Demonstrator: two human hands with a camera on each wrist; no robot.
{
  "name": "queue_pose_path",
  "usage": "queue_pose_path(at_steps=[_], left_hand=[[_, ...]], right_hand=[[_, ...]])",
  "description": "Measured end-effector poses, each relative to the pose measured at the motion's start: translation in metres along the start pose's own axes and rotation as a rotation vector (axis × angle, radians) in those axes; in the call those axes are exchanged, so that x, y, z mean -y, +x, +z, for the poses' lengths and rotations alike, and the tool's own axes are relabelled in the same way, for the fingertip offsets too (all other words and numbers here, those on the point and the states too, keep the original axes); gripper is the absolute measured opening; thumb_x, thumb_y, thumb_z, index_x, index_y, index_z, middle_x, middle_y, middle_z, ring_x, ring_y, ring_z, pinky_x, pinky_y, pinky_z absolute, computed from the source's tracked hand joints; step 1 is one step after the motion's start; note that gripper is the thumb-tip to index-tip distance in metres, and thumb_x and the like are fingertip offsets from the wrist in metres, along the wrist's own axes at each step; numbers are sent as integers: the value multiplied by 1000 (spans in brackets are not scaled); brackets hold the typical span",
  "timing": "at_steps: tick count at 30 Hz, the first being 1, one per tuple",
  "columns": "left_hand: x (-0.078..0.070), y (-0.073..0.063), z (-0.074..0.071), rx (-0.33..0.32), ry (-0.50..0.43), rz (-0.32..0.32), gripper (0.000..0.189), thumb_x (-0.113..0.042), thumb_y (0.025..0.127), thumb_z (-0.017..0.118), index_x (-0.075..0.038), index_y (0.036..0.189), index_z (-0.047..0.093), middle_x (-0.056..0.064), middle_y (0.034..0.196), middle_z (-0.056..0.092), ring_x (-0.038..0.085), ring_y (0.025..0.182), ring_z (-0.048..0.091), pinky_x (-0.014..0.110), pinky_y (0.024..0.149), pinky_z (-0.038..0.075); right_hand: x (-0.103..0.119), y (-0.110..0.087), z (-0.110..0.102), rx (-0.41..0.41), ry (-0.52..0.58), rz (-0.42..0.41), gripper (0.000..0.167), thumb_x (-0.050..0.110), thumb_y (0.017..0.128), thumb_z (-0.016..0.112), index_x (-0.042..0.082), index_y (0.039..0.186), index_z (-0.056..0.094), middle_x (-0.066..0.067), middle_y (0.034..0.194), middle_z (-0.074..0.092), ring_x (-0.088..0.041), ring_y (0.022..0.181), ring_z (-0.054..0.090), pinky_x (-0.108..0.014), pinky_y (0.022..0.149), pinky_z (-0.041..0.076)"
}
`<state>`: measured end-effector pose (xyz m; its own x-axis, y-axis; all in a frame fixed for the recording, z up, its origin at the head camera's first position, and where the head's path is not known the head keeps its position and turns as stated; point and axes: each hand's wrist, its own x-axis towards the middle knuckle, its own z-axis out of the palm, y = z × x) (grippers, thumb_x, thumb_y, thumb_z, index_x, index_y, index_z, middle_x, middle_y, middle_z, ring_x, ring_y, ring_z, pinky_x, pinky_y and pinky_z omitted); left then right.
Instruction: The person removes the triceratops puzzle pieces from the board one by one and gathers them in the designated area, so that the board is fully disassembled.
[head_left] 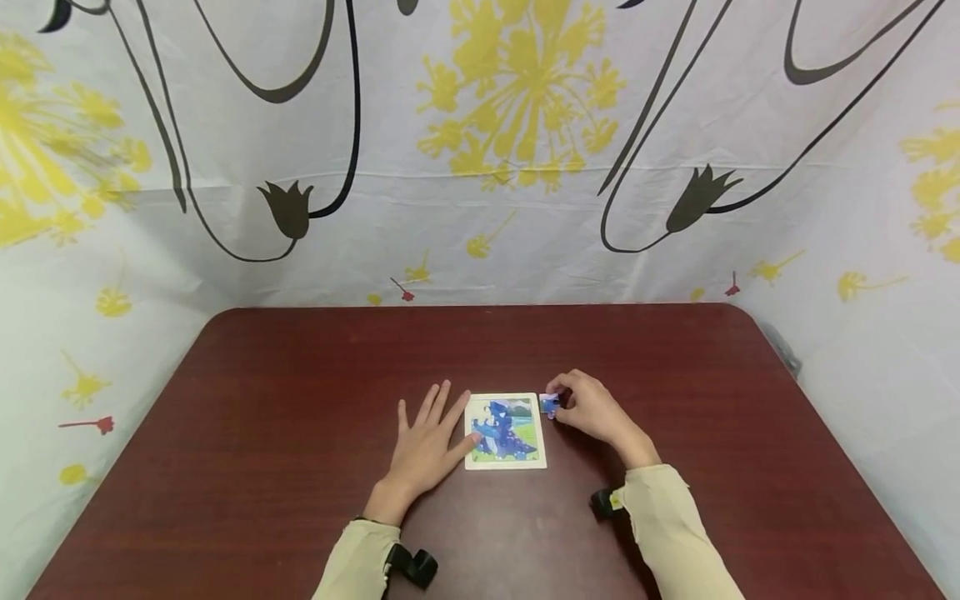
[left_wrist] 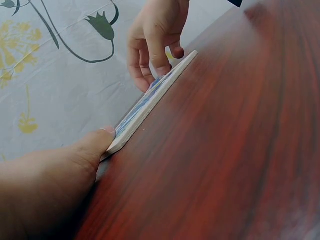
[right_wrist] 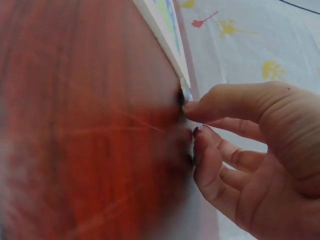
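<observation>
A square jigsaw puzzle board (head_left: 506,466) with a pale frame and a picture of a blue dinosaur lies flat on the table. My left hand (head_left: 425,448) is spread beside it, its thumb resting over the board's left edge. In the left wrist view that thumb (left_wrist: 97,143) touches the board's corner. Just past the upper right corner, my right hand (head_left: 597,410) pinches a small blue puzzle piece (head_left: 549,404) between thumb and fingers. The right wrist view shows the piece (right_wrist: 186,90) edge-on, close to the board; its picture side is hidden there.
The dark red wooden table (head_left: 322,375) extends around both hands. A white cloth (head_left: 390,225) with yellow and grey flower prints hangs behind and at the sides. Black devices are strapped to the left wrist (head_left: 412,565) and right wrist (head_left: 604,503).
</observation>
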<state>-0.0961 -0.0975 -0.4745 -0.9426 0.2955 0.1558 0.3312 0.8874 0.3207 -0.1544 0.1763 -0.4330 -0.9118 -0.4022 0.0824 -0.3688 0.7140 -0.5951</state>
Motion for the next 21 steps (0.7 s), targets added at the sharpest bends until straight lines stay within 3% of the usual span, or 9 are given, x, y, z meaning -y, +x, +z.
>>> queue_pose_path(at_steps=[14, 21], left_hand=[[-1, 1, 0, 2, -9, 2, 70, -61, 90, 41, -24, 148, 28, 8, 153, 18, 24, 141, 10, 64, 103, 0], [-1, 0, -2, -5, -12, -1, 69, -59, 90, 44, -23, 148, 30, 9, 152, 20, 26, 140, 13, 65, 102, 1]], right_hand=[[-3, 0, 7, -40, 29, 35, 26, 1, 74, 70, 4, 99, 66, -7, 91, 55, -14, 68, 49, -30, 62, 44], [-3, -1, 10, -40, 50, 45, 35, -1, 75, 67, 2, 109, 65, -8, 97, 57, -13, 68, 49, -30, 61, 43]])
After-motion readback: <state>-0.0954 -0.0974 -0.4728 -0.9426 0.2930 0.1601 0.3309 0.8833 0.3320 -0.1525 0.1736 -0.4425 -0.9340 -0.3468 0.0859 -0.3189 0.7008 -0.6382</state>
